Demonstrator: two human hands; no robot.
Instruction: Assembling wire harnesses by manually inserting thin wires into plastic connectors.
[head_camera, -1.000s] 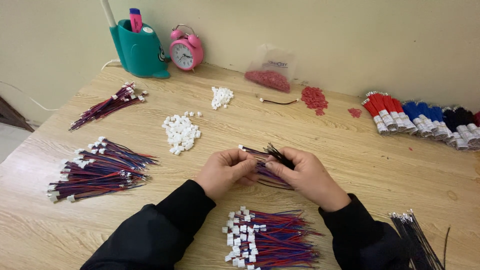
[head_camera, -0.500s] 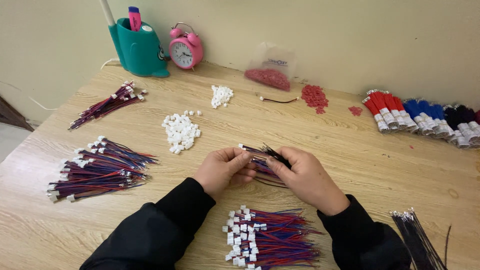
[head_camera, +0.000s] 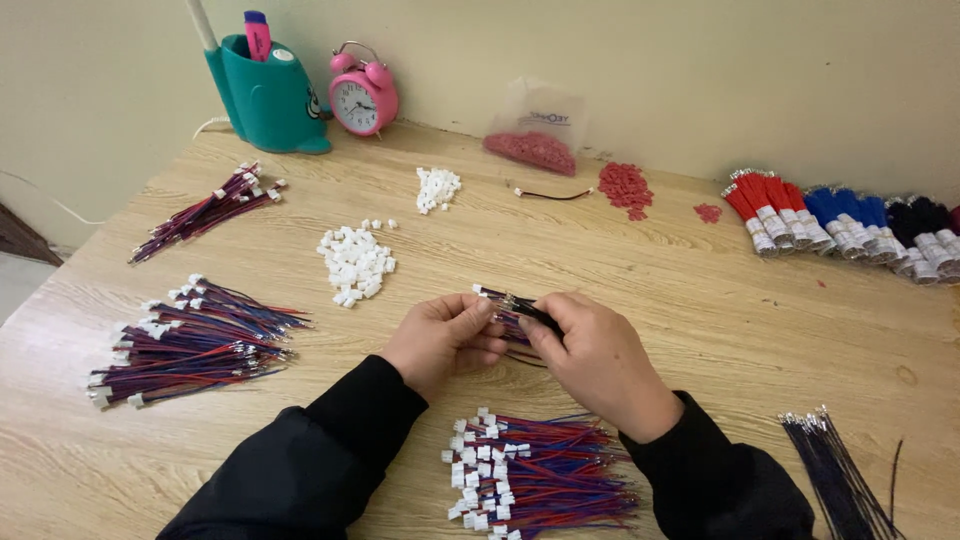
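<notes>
Pinching a small wire bundle, left hand grip closed, right hand grip clenched on it

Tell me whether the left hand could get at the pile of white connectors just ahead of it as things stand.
Probably yes. The pile of white connectors lies on bare table ahead of the left hand, nothing between them. But both hands now pinch a small wire bundle, so the left must let go first.

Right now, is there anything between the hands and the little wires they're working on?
No. The left hand and the right hand both already hold the small bunch of wires between them above the table. Nothing visible sits between the fingers and the wires.
</notes>
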